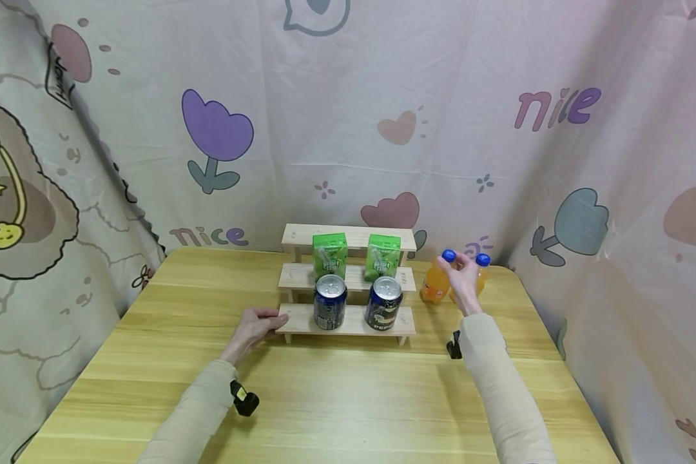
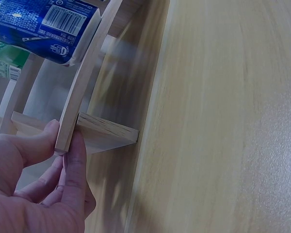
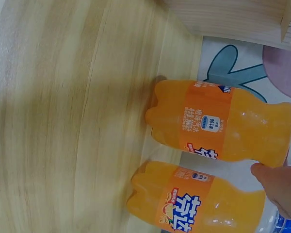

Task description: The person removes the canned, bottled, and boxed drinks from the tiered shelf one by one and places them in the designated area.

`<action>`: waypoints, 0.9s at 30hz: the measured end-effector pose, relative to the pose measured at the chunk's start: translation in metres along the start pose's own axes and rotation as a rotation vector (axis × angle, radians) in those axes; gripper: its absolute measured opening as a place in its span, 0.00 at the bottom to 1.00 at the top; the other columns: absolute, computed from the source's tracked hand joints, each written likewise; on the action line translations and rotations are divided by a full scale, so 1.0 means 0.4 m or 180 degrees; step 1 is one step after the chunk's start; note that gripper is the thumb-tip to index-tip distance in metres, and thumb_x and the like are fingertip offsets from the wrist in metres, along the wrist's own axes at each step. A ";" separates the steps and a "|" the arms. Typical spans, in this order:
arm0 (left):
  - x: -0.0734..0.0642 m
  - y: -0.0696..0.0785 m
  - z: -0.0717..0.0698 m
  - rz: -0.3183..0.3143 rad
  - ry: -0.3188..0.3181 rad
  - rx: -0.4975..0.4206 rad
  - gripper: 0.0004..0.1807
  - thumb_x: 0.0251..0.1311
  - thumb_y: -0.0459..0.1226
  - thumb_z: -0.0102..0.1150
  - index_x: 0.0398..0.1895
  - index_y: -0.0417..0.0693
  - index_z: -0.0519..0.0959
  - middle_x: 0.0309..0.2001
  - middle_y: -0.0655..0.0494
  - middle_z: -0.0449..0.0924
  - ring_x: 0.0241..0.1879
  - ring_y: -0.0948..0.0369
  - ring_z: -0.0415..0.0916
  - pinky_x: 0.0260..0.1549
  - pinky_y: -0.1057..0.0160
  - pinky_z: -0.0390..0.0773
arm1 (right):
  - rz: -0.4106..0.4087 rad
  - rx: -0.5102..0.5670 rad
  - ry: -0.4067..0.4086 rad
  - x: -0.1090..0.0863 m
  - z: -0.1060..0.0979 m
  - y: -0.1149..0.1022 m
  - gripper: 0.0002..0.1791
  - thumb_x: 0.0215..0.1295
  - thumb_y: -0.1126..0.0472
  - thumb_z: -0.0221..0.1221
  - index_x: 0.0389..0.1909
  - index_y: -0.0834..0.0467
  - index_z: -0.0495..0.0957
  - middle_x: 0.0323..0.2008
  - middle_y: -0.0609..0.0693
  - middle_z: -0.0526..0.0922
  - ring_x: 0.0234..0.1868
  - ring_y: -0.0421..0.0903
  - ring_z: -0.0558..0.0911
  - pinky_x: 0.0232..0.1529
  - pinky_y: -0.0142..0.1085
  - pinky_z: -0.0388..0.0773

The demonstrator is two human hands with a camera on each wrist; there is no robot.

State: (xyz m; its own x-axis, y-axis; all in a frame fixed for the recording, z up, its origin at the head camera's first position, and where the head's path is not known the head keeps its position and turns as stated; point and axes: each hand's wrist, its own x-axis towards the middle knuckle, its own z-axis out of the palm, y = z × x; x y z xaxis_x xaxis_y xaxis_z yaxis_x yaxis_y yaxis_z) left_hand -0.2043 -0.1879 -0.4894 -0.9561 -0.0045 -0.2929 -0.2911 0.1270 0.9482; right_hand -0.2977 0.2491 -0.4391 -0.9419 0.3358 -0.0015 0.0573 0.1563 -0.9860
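Note:
My left hand (image 1: 255,328) pinches the left end of the lowest board of a three-tier wooden rack (image 1: 301,320), thumb on top and fingers underneath in the left wrist view. My right hand (image 1: 466,278) grips the nearer-to-rack orange soda bottle (image 1: 435,285) around its neck, just under the blue cap. Beside it stands a second orange soda bottle (image 3: 199,201), partly hidden behind the hand in the head view. Whether the gripped bottle's base touches the table cannot be told. Two dark blue soda cans (image 1: 330,303) stand on the lowest board.
Two green drink cartons (image 1: 329,256) stand on the rack's middle board, behind the cans. The wooden table (image 1: 348,399) reaches back to a printed curtain (image 1: 325,129), which also hangs at both sides.

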 end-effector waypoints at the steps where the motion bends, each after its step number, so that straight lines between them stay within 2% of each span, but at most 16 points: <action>1: 0.000 0.000 0.000 -0.0006 0.0003 -0.0003 0.26 0.67 0.32 0.66 0.60 0.19 0.73 0.37 0.53 0.86 0.33 0.68 0.80 0.33 0.72 0.83 | -0.0014 -0.0008 -0.0017 -0.001 -0.001 -0.002 0.27 0.72 0.61 0.64 0.68 0.65 0.71 0.69 0.62 0.73 0.74 0.56 0.69 0.80 0.48 0.61; 4: 0.000 0.001 0.001 -0.0004 0.0007 -0.0014 0.26 0.67 0.32 0.66 0.60 0.19 0.73 0.37 0.54 0.86 0.33 0.68 0.80 0.33 0.72 0.83 | -0.0079 -0.0049 -0.0062 -0.003 -0.004 -0.007 0.31 0.72 0.60 0.64 0.71 0.63 0.68 0.73 0.62 0.70 0.78 0.57 0.65 0.82 0.48 0.57; 8: 0.001 0.002 0.000 0.0000 -0.0001 -0.0038 0.25 0.67 0.32 0.66 0.59 0.19 0.73 0.36 0.55 0.86 0.33 0.69 0.80 0.33 0.72 0.83 | -0.0236 -0.0050 -0.0029 -0.011 -0.005 -0.016 0.34 0.72 0.59 0.64 0.74 0.62 0.65 0.74 0.62 0.68 0.78 0.58 0.64 0.82 0.50 0.56; 11: 0.001 0.002 0.000 -0.0010 0.0009 -0.0014 0.26 0.67 0.32 0.66 0.59 0.19 0.73 0.37 0.54 0.86 0.33 0.68 0.80 0.33 0.72 0.83 | -0.0399 -0.0034 0.0068 -0.018 -0.003 -0.023 0.33 0.72 0.59 0.65 0.73 0.62 0.67 0.73 0.62 0.70 0.77 0.58 0.64 0.83 0.49 0.53; 17: 0.001 0.002 -0.001 -0.0023 0.0003 0.0043 0.27 0.67 0.33 0.66 0.61 0.20 0.72 0.43 0.46 0.86 0.35 0.67 0.80 0.36 0.71 0.84 | -0.0735 -0.0090 0.0198 -0.030 0.002 -0.036 0.30 0.70 0.56 0.66 0.69 0.61 0.71 0.70 0.60 0.74 0.74 0.55 0.67 0.81 0.48 0.55; 22: 0.001 -0.001 -0.001 -0.0011 -0.0008 0.0038 0.27 0.67 0.33 0.66 0.61 0.20 0.72 0.42 0.48 0.86 0.35 0.67 0.80 0.35 0.71 0.83 | -0.1009 -0.0107 0.0029 -0.050 0.014 -0.060 0.30 0.70 0.55 0.66 0.69 0.62 0.72 0.69 0.61 0.74 0.74 0.56 0.66 0.81 0.51 0.53; 27: 0.004 -0.003 -0.001 -0.0006 -0.0005 -0.0018 0.26 0.67 0.32 0.66 0.60 0.19 0.73 0.38 0.53 0.86 0.34 0.69 0.80 0.33 0.72 0.83 | -0.1240 -0.0142 -0.0362 -0.070 0.038 -0.092 0.30 0.70 0.56 0.66 0.69 0.63 0.71 0.70 0.61 0.73 0.76 0.56 0.65 0.82 0.51 0.50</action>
State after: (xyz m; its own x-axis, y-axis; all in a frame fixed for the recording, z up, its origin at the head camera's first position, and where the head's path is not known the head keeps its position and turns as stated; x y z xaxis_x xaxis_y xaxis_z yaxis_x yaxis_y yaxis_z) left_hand -0.2056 -0.1886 -0.4912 -0.9555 -0.0030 -0.2949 -0.2930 0.1214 0.9484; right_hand -0.2785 0.2199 -0.4052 -0.9265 0.1389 0.3498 -0.2991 0.2925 -0.9083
